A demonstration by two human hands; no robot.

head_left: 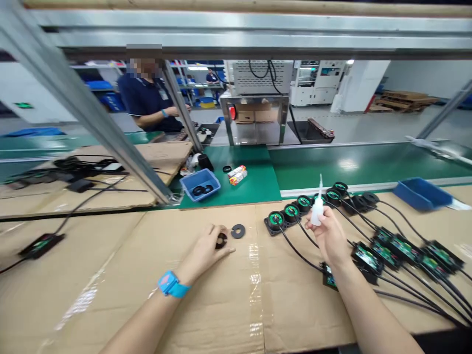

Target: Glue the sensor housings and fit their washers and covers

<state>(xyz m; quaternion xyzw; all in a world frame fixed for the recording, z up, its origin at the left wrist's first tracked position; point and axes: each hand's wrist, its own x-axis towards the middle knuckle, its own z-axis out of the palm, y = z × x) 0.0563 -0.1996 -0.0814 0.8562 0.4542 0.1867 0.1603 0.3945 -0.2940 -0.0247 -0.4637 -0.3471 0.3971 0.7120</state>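
My right hand (pixel 330 233) holds a small white squeeze bottle (pixel 316 213) upright, its thin nozzle pointing up. Curled over the cardboard, my left hand (pixel 206 246) has its fingers around a dark ring (pixel 221 240), partly hidden by them. Just to the right of these fingertips lies a flat black ring with a notch (pixel 238 231). Behind and beside the bottle stand several round black housings (pixel 276 221) with green circuit boards inside. Black cables run from them to open boxes with circuit boards (pixel 368 258) on the right.
A blue bin (pixel 200 185) with black rings stands on the green mat (pixel 254 191), near a small red-and-white box (pixel 238 175). Another blue bin (pixel 422 193) is at right. A metal post (pixel 121 137) slants across the left. A co-worker (pixel 147 98) is across the line.
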